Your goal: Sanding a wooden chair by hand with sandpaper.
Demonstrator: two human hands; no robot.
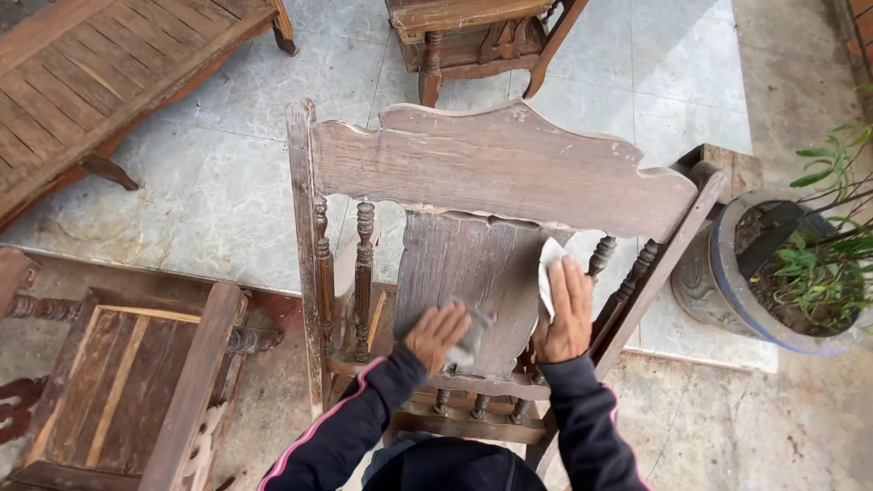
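Weathered grey-brown wooden chair back (473, 273), frame centre: left hand (436, 332) pinches a grey sanding scrap (473, 336), right hand (568, 309) flat on a white sheet (548, 264); the centre splat looks mostly bare, while the spindles seem untouched.

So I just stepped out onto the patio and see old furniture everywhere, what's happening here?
A person is bent over a worn wooden chair, working on the flat centre panel of its back. The left hand presses a small grey pad against the panel; the right hand lies flat on a white sheet at the panel's edge. More weathered chairs, a slatted bench and a potted plant stand around on the tiled floor.
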